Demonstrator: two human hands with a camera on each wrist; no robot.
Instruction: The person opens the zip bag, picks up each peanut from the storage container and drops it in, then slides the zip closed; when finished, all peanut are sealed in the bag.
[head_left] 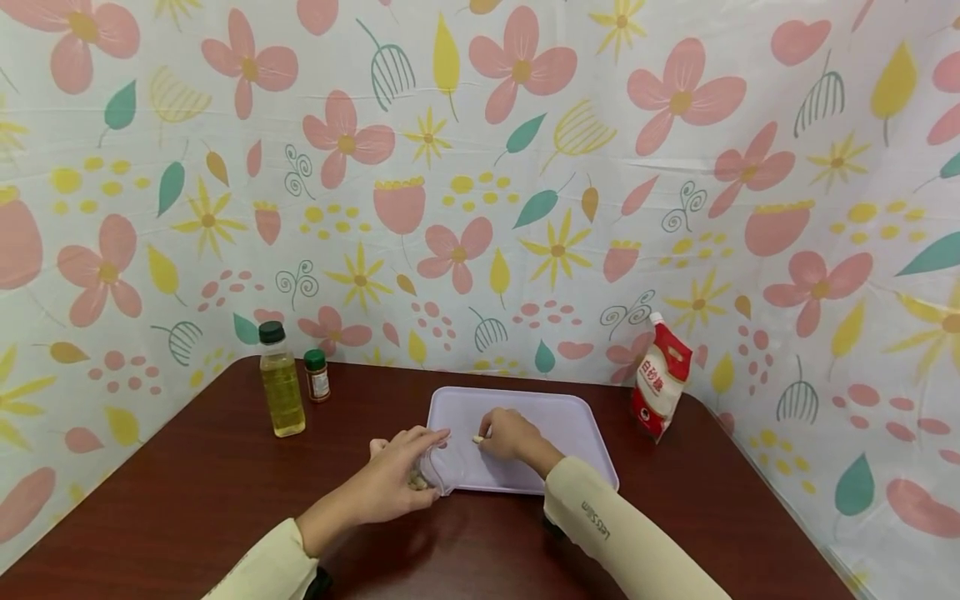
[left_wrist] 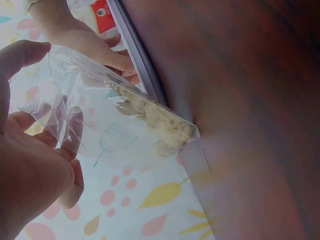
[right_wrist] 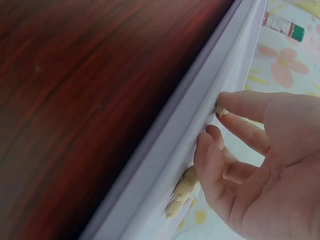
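Note:
My left hand (head_left: 393, 475) holds a clear plastic bag (head_left: 444, 468) by its mouth, just off the tray's near left edge. Several unshelled peanuts (left_wrist: 165, 122) lie at the bottom of the bag in the left wrist view. Over the pale lilac tray (head_left: 570, 417), my right hand (head_left: 512, 435) pinches a small peanut (right_wrist: 220, 107) between its fingertips, low against the tray surface; the fingers partly cover it. Another peanut (right_wrist: 182, 192) lies on the tray under the right hand's curled fingers in the right wrist view; in the head view the hand hides it.
On the left of the dark wooden table (head_left: 187, 500) stand an oil bottle (head_left: 282, 387) with a black cap and a small green-capped spice jar (head_left: 317, 379). A red and white spouted pouch (head_left: 662, 379) stands right of the tray. A flowered curtain (head_left: 465, 200) hangs behind the table.

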